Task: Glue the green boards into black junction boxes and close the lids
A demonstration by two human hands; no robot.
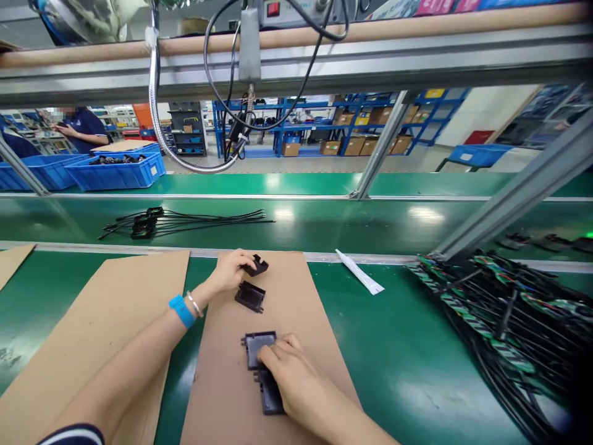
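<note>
My left hand [234, 269] reaches to the far end of a cardboard strip [282, 290], its fingers closed on a small black plastic case [260, 266]. Just nearer to me, a second open black case [251, 296] lies on the cardboard, untouched. Lower down, the bent fingers of my right hand [290, 368] grip the edge of a third shallow case [259, 346]. One more black case [271, 394] lies against it, partly covered by that hand. The fingertips of my right hand are partly hidden.
A white tube [359, 272] lies right of the cardboard. Bundled black cables with green boards [491, 321] fill the right side. Black-cabled parts [148, 222] lie on the far strip. Overhead hangs a metal hose [155, 111]. Blue bins [115, 176] and a person [86, 130] are behind.
</note>
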